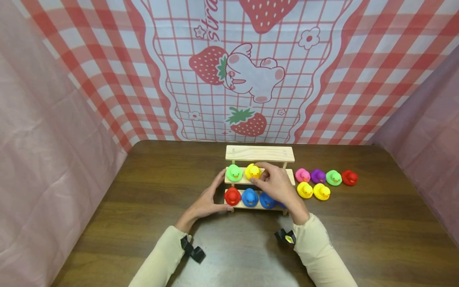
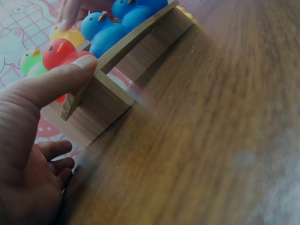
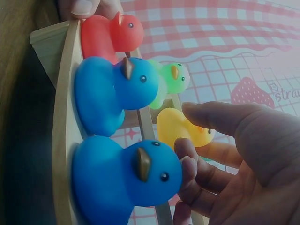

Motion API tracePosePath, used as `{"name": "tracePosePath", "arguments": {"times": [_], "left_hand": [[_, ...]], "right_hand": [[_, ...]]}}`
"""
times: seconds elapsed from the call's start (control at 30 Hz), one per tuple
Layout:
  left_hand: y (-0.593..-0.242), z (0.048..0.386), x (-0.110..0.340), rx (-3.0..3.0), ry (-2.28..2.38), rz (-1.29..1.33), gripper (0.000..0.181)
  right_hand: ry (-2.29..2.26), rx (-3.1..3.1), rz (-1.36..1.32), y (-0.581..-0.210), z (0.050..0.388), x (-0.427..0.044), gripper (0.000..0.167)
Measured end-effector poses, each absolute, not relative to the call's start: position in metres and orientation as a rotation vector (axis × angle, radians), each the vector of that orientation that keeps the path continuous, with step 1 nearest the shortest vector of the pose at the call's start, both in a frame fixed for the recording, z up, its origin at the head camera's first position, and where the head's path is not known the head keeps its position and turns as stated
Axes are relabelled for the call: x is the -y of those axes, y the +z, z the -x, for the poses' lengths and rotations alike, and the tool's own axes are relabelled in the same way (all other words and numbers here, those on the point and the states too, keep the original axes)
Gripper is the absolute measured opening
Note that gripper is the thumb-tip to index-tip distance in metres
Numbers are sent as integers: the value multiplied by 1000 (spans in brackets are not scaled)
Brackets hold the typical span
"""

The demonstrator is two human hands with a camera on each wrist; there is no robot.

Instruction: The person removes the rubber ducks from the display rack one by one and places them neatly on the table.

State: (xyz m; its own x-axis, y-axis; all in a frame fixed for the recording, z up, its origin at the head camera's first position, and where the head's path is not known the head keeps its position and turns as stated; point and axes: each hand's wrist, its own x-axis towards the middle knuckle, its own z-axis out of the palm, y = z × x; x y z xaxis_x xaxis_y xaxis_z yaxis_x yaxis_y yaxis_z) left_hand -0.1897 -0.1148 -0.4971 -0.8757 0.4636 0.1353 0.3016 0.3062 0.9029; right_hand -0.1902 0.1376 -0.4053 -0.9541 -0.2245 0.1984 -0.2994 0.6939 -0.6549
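Observation:
A three-tier wooden rack [image 1: 259, 153] stands on the table. On its middle tier, my right hand [image 1: 277, 181] pinches a yellow rubber duck [image 1: 252, 170] between thumb and fingers, beside a light green duck [image 1: 234, 173]. Along the lowest tier sit a red duck [image 1: 232, 196] and blue ducks [image 1: 250, 197], the rightmost partly hidden under my right hand. My left hand [image 1: 206, 204] grips the rack's left end; in the left wrist view its thumb [image 2: 70, 79] presses the lowest tier's edge by the red duck, and its lower fingers [image 2: 58, 150] hang loosely curled.
Right of the rack, loose ducks lie in two rows: pink [image 1: 303, 175], purple [image 1: 318, 176], green [image 1: 334, 177] and red [image 1: 349, 177] behind, two yellow ones [image 1: 305, 190] in front. Behind the brown table [image 1: 143, 179] hangs a checked strawberry cloth [image 1: 211, 107].

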Motion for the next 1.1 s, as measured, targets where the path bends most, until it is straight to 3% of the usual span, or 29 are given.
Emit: {"name": "tracePosePath", "arguments": {"times": [0.63,1.1], "left_hand": [[-494,187,115,-2437,1572,-686,117],[-494,188,115,-2435,1569,-716,118]], "right_hand": [[1134,2795,-384,-390,185,-156,48],[1071,2738,-317,-380,177,-196,45]]}}
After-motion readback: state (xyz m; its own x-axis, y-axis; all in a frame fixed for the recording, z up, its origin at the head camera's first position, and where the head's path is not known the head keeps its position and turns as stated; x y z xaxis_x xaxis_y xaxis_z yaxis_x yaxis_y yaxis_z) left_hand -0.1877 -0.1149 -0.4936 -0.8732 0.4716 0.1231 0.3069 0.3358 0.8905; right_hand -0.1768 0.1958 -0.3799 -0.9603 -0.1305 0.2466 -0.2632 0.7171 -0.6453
